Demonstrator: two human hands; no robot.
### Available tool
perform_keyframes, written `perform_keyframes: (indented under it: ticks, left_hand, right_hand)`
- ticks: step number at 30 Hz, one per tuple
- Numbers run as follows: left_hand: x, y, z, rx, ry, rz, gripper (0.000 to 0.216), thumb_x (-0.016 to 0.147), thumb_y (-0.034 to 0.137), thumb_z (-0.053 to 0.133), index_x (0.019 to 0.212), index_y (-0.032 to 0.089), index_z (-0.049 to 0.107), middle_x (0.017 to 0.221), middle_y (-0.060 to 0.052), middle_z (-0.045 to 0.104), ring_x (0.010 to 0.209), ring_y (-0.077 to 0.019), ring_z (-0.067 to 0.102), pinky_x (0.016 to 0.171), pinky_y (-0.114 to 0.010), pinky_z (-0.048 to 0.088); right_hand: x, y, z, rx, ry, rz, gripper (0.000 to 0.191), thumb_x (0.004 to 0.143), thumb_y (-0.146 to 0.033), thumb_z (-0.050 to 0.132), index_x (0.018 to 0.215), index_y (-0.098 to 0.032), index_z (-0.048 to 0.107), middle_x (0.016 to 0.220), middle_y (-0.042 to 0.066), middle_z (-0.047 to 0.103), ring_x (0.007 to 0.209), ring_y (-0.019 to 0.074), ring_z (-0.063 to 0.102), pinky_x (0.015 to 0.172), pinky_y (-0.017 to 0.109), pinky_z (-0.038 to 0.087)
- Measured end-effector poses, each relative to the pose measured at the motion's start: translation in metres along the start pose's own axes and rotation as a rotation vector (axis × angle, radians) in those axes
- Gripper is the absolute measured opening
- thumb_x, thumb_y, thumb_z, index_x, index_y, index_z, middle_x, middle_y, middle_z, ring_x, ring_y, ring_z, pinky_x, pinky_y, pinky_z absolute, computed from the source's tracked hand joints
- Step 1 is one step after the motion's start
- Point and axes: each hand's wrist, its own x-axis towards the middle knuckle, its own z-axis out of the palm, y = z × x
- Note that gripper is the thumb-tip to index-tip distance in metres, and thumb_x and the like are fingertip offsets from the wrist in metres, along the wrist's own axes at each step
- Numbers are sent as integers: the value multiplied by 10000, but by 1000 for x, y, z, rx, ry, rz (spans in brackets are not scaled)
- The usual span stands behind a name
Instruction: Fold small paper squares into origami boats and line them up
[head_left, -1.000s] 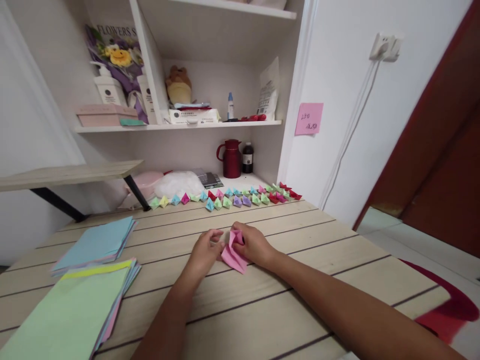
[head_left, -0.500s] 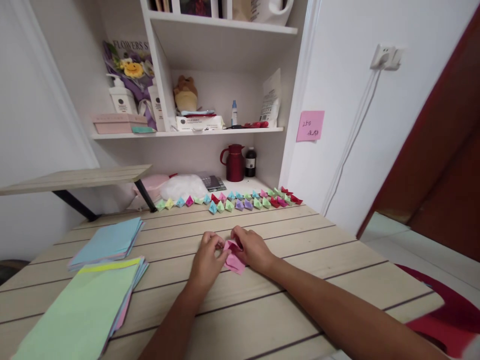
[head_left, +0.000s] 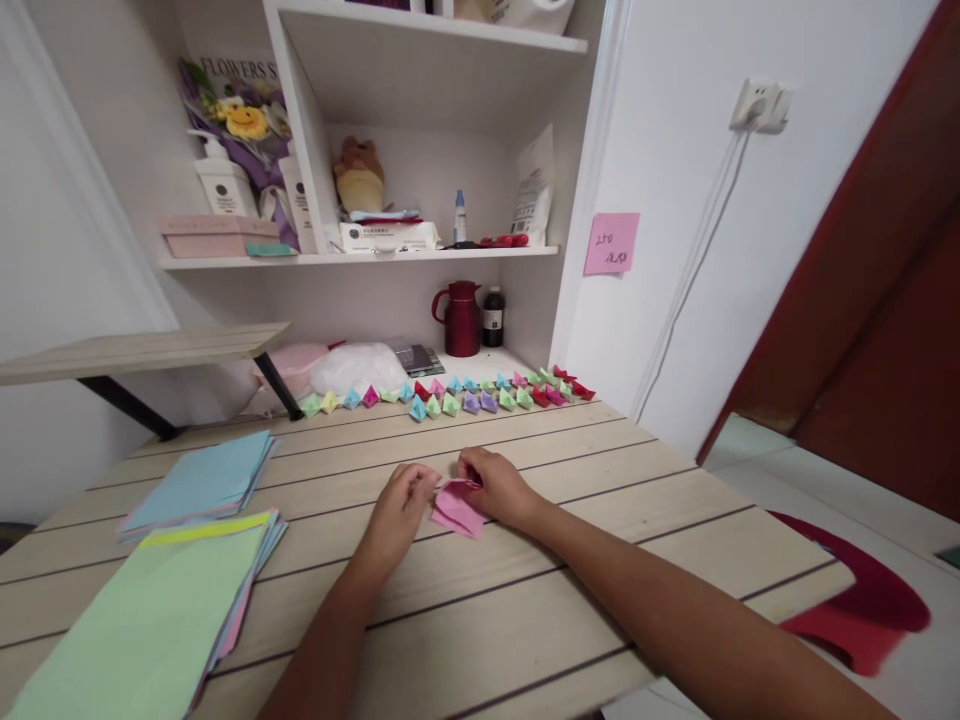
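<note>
A folded pink paper (head_left: pixel 455 510) lies on the wooden table (head_left: pixel 615 500) between my two hands. My left hand (head_left: pixel 401 505) pinches its left side with curled fingers. My right hand (head_left: pixel 496 487) presses and pinches its top right part, fingers closed on the fold. Beyond them, a row of several small folded paper boats (head_left: pixel 450 395) in many colours runs along the table's far edge.
Two stacks of coloured sheets lie at the left: a blue-topped one (head_left: pixel 199 480) and a green-topped one (head_left: pixel 142 625). A shelf unit behind holds a red jug (head_left: pixel 459 318), a dark bottle (head_left: pixel 493 316) and boxes. A pink note (head_left: pixel 611 243) sticks to the wall.
The pink paper, standing up between my fingers a second ago, is now folded lower and flatter against the table. Both hands stay on it; the view has shifted slightly.
</note>
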Motion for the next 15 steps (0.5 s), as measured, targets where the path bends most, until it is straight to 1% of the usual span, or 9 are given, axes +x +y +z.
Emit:
perform_keyframes:
  ticks: [2,4,8,10,12,13,15]
  left_hand:
    - [1,-1,-2,4,-20,-9,98,770,267,606,786,209,684,859,-42,614,786,-193,606,730,-300,489]
    - [1,-4,-1,32,-36,1,93,731,197,610,778,216,687,872,-33,607,787,-184,601,744,-298,487]
    - [0,-10,7,149,-78,50,214,665,78,598,783,236,682,884,-20,601,792,-175,583,771,-295,457]
    - [-1,-10,9,221,-97,70,253,646,47,599,787,241,679,876,-20,608,795,-180,575,771,-299,441]
    - [-2,-10,9,283,-118,86,271,637,33,604,789,244,679,873,-20,615,804,-186,574,768,-300,434]
    - [-2,-9,9,311,-129,93,274,637,31,605,791,245,680,876,-21,618,814,-189,575,770,-301,432]
    - [-3,-8,8,362,-149,103,278,647,34,602,799,250,686,886,-23,624,848,-199,575,787,-309,423]
  right_hand:
    - [1,1,0,24,2,9,188,697,-73,658,717,-188,510,716,-26,552,661,123,487,597,219,303]
    - [1,1,0,45,-3,12,187,690,-72,661,710,-186,514,712,-26,555,657,122,485,594,219,302]
    - [-1,-1,-1,77,-18,8,165,705,-126,682,719,-185,528,717,-23,561,655,122,483,599,226,306]
    - [-3,-2,0,93,-32,1,152,709,-145,688,739,-183,544,743,-16,569,668,125,494,609,228,325]
    - [-5,-3,-2,109,-58,-9,149,703,-127,683,780,-181,568,783,-7,578,690,129,512,627,229,355]
    - [-6,-2,-4,116,-75,-17,178,691,-109,683,818,-182,581,808,-3,582,706,132,523,637,229,371]
    - [-7,-2,-11,135,-124,-36,334,654,-75,697,949,-194,596,885,6,590,759,142,551,655,228,406]
